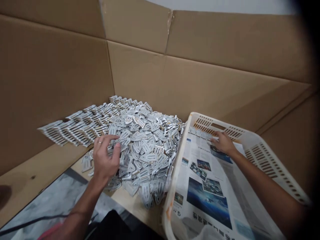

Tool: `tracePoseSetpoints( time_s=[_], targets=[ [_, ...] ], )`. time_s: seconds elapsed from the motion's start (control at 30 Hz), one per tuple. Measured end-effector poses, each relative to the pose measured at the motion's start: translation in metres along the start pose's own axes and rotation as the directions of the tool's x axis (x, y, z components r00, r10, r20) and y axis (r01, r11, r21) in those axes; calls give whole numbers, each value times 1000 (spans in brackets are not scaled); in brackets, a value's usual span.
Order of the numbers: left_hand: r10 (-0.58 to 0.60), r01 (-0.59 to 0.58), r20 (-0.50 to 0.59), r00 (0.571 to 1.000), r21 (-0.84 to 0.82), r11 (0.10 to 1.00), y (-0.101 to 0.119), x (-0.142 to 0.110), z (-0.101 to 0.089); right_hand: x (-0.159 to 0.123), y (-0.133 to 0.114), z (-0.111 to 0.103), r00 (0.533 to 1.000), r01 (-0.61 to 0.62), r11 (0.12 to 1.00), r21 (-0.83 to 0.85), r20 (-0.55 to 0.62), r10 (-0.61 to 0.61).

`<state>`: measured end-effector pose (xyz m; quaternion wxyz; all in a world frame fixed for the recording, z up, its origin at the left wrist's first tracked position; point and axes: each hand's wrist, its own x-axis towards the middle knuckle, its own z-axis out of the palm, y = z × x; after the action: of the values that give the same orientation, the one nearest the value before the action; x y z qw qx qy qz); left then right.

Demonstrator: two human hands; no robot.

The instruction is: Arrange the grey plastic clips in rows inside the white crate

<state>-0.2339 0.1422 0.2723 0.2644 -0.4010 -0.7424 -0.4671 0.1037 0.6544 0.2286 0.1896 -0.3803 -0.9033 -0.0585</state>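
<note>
Far left: cardboard wall (55, 76), brown, creased, continuing behind everything to the right. Before it, stacked rows (80, 125) of flat grey slotted pieces, ranked in slanting columns on the table (140, 210). Next, left hand (106, 160), with ring (100, 142) on one finger; open, thumb and forefinger parted, just over the near left side of the heap. Centre: loose heap (145, 143) of the same pieces, tumbled at all angles, spreading to the table's near edge. Right: white plastic basket (170, 200), slotted walls, tilted in view, lined with printed newspaper (183, 176). Inside, along the far end, short row of pieces (200, 133) laid on the paper. Last, right hand (223, 143), fingers bent down at the row's right end; grip on a piece impossible to tell.
</note>
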Motion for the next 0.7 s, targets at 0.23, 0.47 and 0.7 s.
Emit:
tracePoseSetpoints(
  time_s=[0.23, 0.47, 0.7],
  targets=[
    [-173, 162, 42, 984, 189, 968, -15, -22, -25, 6, -29, -15, 995, 102, 994, 37, 2, -102],
    [-138, -68, 446, 885, 417, 906, 3, 60, 9, 4, -62, -35, 990, 142, 988, 63, -28, -141],
    [-248, -164, 778, 577, 408, 898, -3, 134, 59, -9, -80, -59, 979, 205, 972, 112, -20, -204]
  ],
)
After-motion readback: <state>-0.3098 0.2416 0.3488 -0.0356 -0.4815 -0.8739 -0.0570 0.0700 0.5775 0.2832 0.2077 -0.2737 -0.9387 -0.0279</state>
